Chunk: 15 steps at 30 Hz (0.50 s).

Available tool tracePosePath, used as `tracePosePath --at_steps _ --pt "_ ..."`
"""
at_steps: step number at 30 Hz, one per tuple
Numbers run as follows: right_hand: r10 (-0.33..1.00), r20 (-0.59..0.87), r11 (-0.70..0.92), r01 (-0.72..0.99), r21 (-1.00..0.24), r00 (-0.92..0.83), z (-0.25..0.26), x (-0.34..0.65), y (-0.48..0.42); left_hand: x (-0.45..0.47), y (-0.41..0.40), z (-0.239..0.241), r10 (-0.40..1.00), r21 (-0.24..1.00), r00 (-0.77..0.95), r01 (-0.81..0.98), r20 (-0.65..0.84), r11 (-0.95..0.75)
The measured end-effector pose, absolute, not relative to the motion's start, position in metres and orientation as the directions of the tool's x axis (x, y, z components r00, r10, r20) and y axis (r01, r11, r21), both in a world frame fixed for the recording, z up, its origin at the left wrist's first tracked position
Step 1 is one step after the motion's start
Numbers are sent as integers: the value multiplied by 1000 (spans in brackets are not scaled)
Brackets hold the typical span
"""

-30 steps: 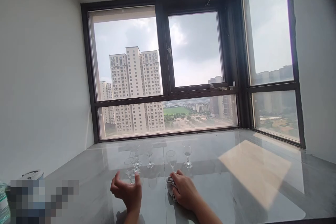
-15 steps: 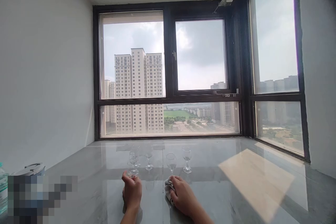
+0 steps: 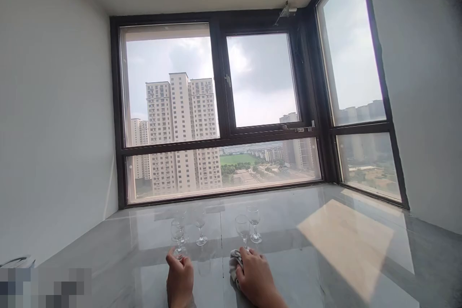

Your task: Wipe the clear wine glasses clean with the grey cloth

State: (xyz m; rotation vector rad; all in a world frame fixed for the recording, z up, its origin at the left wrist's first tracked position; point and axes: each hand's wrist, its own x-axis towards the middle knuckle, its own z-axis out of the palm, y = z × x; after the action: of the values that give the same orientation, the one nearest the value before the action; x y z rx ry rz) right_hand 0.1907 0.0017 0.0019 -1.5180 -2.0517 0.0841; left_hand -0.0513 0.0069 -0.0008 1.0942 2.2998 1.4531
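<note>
My left hand [image 3: 179, 279] lies at the bottom of the view, its fingers curled around the foot of a small clear stemmed glass [image 3: 177, 239] that stands upright on the glossy grey marble surface [image 3: 325, 250]. My right hand [image 3: 257, 279] presses down on a crumpled light cloth [image 3: 235, 265] on the same surface, fingers closed over it. Three more small stemmed glasses stand just beyond: one [image 3: 201, 230] behind the held glass, one [image 3: 242, 229] right above the cloth, one [image 3: 254, 221] further back.
A dark-framed corner window [image 3: 220, 106] shows high-rise blocks outside. A white wall [image 3: 54, 120] runs along the left. A patch of sunlight [image 3: 346, 236] falls on the surface at the right. A blurred patch and a light object [image 3: 16, 263] sit at the bottom left.
My left hand, open and raised a second ago, has come down and closed around the near glass's base. The right hand stays on the cloth. The view has shifted slightly.
</note>
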Motion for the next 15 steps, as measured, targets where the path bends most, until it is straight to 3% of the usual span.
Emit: tracePosePath --at_steps 15 --pt "911 408 95 935 -343 57 2 195 4 -53 9 -2 688 843 -692 490 220 222"
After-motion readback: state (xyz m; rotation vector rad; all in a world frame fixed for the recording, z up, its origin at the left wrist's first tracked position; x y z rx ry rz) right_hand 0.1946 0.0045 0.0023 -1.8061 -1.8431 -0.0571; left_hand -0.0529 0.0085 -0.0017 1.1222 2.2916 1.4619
